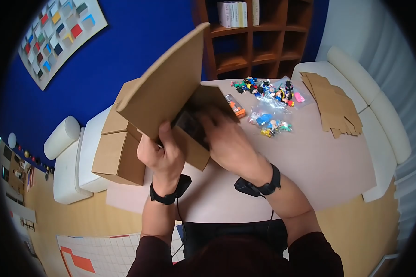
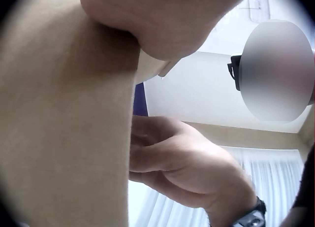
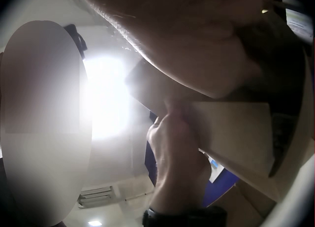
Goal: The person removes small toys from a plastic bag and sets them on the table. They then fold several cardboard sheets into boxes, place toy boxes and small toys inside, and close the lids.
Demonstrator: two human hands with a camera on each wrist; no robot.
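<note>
A brown cardboard box is tilted up over the table with its lid flap standing open. My left hand grips the box's near left edge, thumb on one side and fingers on the other. Into the opening reaches my right hand, its fingertips at a dark, glossy-looking thing inside. In the left wrist view, the box wall hides the ends of the right hand's fingers. The right wrist view has the right hand dark and close over the box; whether it holds anything there, I cannot tell.
More closed brown boxes stand at the table's left. Several small toy figures lie at the back, with bagged figures nearer and an orange package beside the box. Flattened cardboard lies at the right by a white sofa.
</note>
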